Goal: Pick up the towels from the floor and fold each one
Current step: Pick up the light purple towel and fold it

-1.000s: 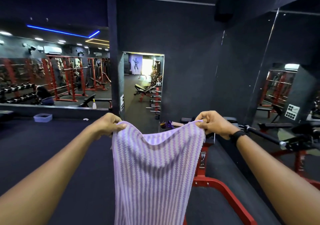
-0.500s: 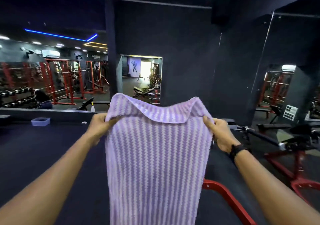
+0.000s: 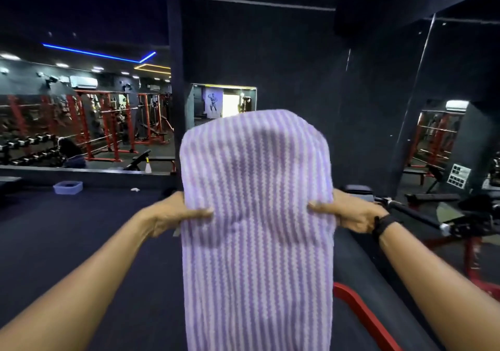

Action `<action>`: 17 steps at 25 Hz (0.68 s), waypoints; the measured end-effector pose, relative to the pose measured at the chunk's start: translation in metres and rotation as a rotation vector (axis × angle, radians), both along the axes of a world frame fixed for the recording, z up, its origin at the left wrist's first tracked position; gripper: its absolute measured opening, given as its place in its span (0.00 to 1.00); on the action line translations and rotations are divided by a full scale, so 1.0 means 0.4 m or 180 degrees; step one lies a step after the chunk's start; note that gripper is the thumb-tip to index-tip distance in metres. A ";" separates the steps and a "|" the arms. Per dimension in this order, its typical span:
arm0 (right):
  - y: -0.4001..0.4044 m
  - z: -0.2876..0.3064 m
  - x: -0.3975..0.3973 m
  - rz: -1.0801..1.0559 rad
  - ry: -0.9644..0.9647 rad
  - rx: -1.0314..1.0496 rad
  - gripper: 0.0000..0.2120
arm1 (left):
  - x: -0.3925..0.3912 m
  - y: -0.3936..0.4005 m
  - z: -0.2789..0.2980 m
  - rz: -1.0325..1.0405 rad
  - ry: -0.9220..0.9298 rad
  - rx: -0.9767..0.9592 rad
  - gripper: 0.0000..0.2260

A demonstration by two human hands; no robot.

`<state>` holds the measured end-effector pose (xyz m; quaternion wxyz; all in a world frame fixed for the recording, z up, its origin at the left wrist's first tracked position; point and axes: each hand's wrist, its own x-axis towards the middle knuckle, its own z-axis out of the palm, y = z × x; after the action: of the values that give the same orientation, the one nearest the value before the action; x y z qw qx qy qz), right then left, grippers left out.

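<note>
A purple-and-white striped towel [image 3: 257,215] hangs in front of me, held up in the air. My left hand [image 3: 176,214] pinches its left edge and my right hand [image 3: 349,212] pinches its right edge, both at about the same height. Above my hands the towel's top part billows upward in a rounded flap. The lower part hangs down past the bottom of the view. A black band sits on my right wrist.
A red-framed gym machine [image 3: 362,315] stands low on the right, with a black bar [image 3: 416,212] reaching behind my right hand. A pale plastic tub [image 3: 67,187] sits on the dark floor at the left, below a wall mirror showing red racks.
My hands have dropped lower and the towel's top edge has flipped upward above them. The towel now hides the doorway behind it.
</note>
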<state>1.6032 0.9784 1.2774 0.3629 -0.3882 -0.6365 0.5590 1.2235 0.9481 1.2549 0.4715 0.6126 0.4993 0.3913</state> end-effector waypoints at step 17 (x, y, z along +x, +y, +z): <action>-0.013 -0.111 0.045 -0.0411 -0.0390 -0.0010 0.35 | 0.026 -0.008 -0.110 0.0106 -0.0178 -0.0165 0.41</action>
<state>1.6210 0.9732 1.2328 0.3579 -0.4625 -0.6302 0.5107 1.2340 0.9451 1.2107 0.4944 0.5806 0.5060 0.4031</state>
